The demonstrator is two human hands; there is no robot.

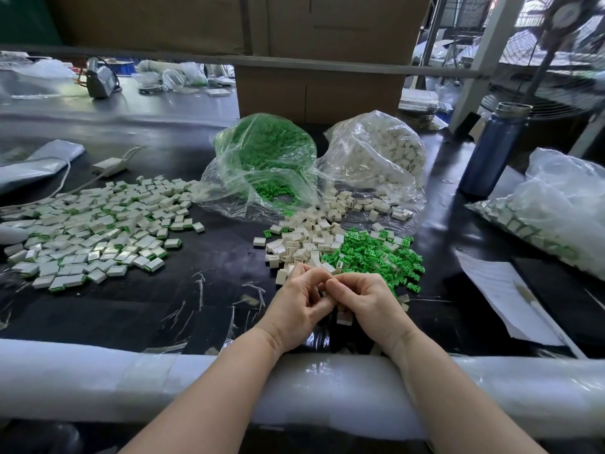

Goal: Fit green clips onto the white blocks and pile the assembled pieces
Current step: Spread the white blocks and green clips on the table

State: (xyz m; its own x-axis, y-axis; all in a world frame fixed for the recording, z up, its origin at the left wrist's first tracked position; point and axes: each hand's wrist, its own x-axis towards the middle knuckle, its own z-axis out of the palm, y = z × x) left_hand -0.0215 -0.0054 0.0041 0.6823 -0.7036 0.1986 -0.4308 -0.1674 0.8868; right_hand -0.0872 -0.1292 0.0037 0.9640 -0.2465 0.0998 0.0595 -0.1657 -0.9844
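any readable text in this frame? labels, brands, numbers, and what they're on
None can be read.
Sheet of paper at the right: faint printed lines, too small and blurred to read.
Cardboard box behind the bags: a faint line of print on the upper box, too blurred to read.
Blue bottle: no label visible.
Bags of green clips and white blocks: clear plastic, no print seen.

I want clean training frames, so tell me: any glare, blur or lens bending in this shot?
Head view: glare on the black table and the foam edge; wide-angle bending curves that edge; the fan at top right is blurred; both hands are sharp.
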